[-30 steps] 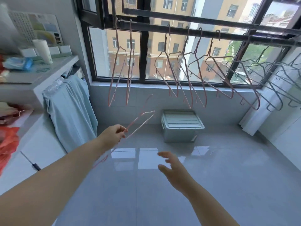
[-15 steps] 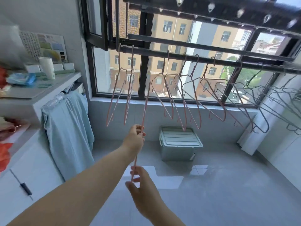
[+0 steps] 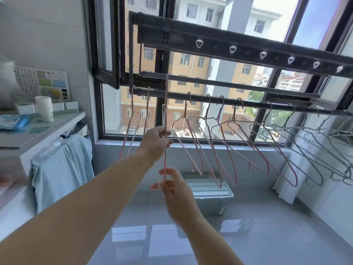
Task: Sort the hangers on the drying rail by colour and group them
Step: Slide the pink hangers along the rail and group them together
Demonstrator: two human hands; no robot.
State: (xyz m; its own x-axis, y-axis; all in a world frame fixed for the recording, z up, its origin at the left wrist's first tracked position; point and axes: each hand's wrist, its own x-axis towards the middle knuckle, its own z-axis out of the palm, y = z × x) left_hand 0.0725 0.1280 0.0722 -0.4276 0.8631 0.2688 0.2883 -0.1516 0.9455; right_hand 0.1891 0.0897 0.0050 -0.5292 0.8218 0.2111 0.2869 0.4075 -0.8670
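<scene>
L hand [image 3: 156,144] & R hand [image 3: 172,186] both pinch a thin pink wire hanger [image 3: 165,111], top up at dark metal drying rail [image 3: 248,105], unhung. Rail's left end pink, right end grey wire hangers [image 3: 324,150], middle prob. mixed: sorting unfinished.

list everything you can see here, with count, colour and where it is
drying rail: one, dark, across the window
held hanger: one, pink, upright, edge-on, before the rail's left part
pink hangers: two at the rail's left end, several more mid-rail
grey hangers: several, mostly toward the rail's right end
storage box: one, pale green, floor under the window
cloth: one, light blue, draped at left
cup: one, white, left shelf
left grip: one, bare hand, holds the held hanger mid-length
right grip: one, bare hand, pinches its lower end
</scene>
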